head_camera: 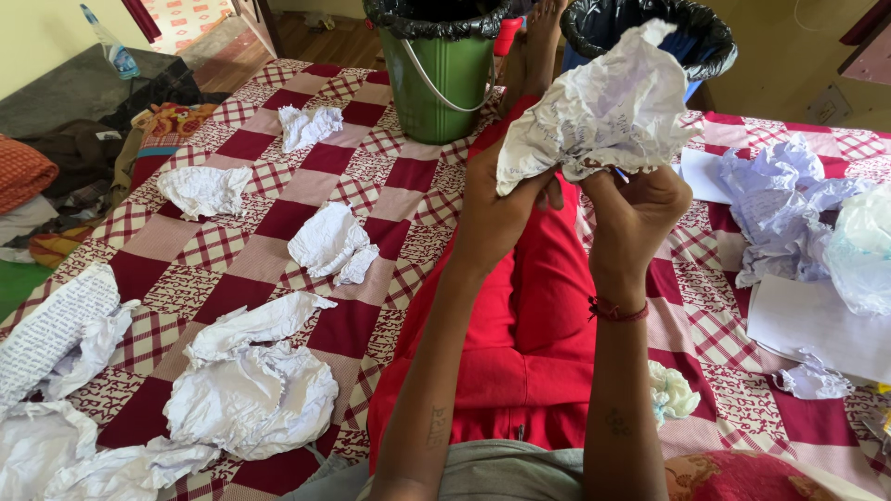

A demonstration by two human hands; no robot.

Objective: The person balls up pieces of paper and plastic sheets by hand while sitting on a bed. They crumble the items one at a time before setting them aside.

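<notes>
Both hands raised, clamped on one crumpled white sheet of paper with handwriting (599, 107). Left hand (497, 209) grip closed on the sheet's lower left edge, thumb side up. Right hand (640, 209) grip pinching the lower right edge, fingers curled in; thin red thread bracelet (617, 311) on that wrist. Sheet held in the air, bulging up above both grips, nothing supporting it from below.

Directly beyond the grip: green plastic bucket lined with a black bag (445, 79), slightly left. Second bin with a black liner (696, 32) behind the sheet, partly hidden by it.

Below the grip: legs in red trousers (529, 315) stretched out over a bed covered in a maroon-and-white checked cloth (278, 158).

Left of the grip, well apart, lying on the cloth: crumpled white paper wads, one small near the bucket (311, 125), one mid-bed (332, 243), a large one nearer the body (251, 394) (more at the left edge, some with writing).

Right of the grip: heap of crumpled pale bluish-white paper (775, 199), near but not touching. Flat white sheets (817, 325) beside and under it. Small pale crumpled scrap (670, 390) just beside the right forearm.
</notes>
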